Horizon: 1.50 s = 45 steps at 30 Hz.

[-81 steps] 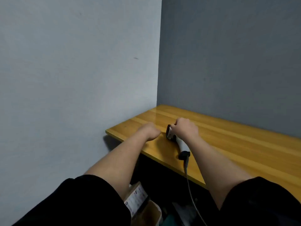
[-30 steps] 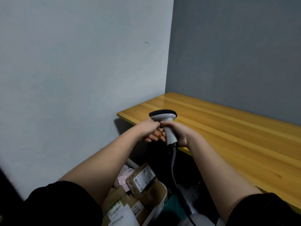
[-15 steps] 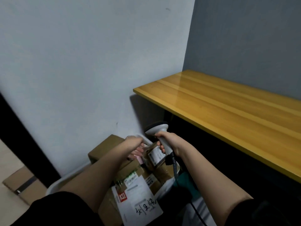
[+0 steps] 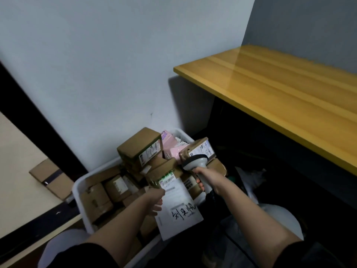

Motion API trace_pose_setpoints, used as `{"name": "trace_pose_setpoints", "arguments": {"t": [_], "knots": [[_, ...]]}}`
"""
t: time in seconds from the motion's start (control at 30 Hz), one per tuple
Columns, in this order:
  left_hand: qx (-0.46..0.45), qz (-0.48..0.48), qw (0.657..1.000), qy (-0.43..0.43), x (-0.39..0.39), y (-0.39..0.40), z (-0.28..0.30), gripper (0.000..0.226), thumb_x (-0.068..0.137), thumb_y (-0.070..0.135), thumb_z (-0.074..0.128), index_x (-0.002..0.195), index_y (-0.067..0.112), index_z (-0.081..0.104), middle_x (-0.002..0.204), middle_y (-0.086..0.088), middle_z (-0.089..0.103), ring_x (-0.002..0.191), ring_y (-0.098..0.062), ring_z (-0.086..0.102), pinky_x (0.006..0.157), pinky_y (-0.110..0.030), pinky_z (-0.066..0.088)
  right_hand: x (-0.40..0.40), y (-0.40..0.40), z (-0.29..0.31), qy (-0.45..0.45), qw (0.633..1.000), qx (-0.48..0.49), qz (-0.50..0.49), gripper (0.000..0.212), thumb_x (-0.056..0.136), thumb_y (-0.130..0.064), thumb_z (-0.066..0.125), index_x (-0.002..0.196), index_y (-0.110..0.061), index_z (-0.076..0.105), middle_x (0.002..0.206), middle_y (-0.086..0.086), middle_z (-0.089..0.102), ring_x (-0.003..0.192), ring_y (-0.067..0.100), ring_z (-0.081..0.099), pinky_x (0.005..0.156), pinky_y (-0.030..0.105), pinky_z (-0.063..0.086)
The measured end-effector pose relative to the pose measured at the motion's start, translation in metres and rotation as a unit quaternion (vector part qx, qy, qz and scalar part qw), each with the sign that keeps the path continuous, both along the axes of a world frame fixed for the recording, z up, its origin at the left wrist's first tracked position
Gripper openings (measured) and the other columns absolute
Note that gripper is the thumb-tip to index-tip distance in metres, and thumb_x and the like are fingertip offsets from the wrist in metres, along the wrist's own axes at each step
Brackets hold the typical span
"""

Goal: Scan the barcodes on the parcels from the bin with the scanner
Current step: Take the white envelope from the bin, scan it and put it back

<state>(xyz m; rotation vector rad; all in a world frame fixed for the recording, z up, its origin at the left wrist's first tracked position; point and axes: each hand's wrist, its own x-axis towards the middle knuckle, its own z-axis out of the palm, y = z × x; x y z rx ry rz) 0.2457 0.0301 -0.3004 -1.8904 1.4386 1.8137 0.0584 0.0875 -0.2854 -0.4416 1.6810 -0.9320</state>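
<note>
A white bin (image 4: 76,190) on the floor by the wall is heaped with brown cardboard parcels, pink packages (image 4: 171,145) and a flat white parcel (image 4: 179,209) with a printed label and handwriting. My left hand (image 4: 154,198) pinches the left edge of that white parcel. My right hand (image 4: 202,179) grips the handle of the grey scanner (image 4: 195,161), whose head hangs just over the pile. The head is close to a small brown box (image 4: 201,149) with a barcode label. A larger labelled box (image 4: 140,147) tops the heap.
The wooden table (image 4: 280,89) juts out at the upper right, with dark space beneath it. The scanner's cable (image 4: 237,243) runs down past my right forearm. A flattened cardboard sheet (image 4: 50,178) lies on the floor to the left. The wall stands right behind the bin.
I lifted the scanner off the table with my right hand and brought it down over the bin. My view tilted down, and my left hand went to the white parcel.
</note>
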Motion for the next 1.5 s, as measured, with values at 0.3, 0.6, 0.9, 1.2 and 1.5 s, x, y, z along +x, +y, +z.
{"name": "trace_pose_setpoints", "arguments": {"t": [0.3,0.6,0.9,1.2,1.5], "knots": [[0.042,0.056,0.997,-0.007,0.008,0.021,-0.023,0.014,0.101,0.005,0.033,0.093,0.002,0.044,0.079,-0.010,0.043,0.068,-0.024,0.042,0.082,-0.032,0.033,0.020,0.016,-0.041,0.001,0.999,0.033,-0.006,0.018,0.087,-0.020,0.058,0.076,-0.006,0.057,0.053,0.006,0.050,0.039,0.016,0.043,0.040,0.021,0.036],[0.057,0.090,0.994,-0.003,0.004,0.024,-0.038,0.026,0.100,0.009,0.038,0.076,0.004,0.045,0.072,-0.008,0.041,0.060,-0.023,0.040,0.075,-0.035,0.039,0.013,0.015,-0.049,-0.014,1.000,0.025,-0.009,0.016,0.089,-0.019,0.056,0.086,-0.004,0.057,0.057,0.006,0.052,0.036,0.013,0.044,0.040,0.021,0.037],[0.083,0.173,0.981,0.016,-0.005,0.021,-0.041,0.042,0.102,0.007,0.035,0.142,-0.004,0.035,0.147,-0.024,0.039,0.134,-0.039,0.040,0.107,-0.046,0.033,0.004,0.015,-0.049,-0.010,1.000,0.024,-0.017,0.020,0.090,-0.020,0.056,0.075,-0.007,0.058,0.056,0.005,0.052,0.036,0.013,0.044,0.039,0.021,0.037],[0.006,0.243,0.970,0.023,-0.012,0.005,-0.049,0.023,0.100,0.002,0.034,0.104,-0.008,0.055,0.128,-0.023,0.055,0.101,-0.036,0.056,0.100,-0.047,0.043,-0.001,0.005,-0.021,0.001,1.000,-0.011,-0.023,0.021,0.088,-0.018,0.056,0.071,-0.006,0.056,0.050,0.005,0.050,0.030,0.013,0.041,0.035,0.019,0.034],[0.092,0.160,0.982,0.042,-0.002,0.001,-0.004,0.011,0.095,-0.002,0.044,0.090,-0.004,0.054,0.052,-0.014,0.068,0.031,-0.019,0.063,0.035,-0.022,0.052,-0.003,0.001,0.032,0.042,0.999,-0.028,-0.005,0.028,0.087,-0.020,0.057,0.064,-0.005,0.054,0.042,0.001,0.050,0.028,0.011,0.040,0.035,0.016,0.033]]}}
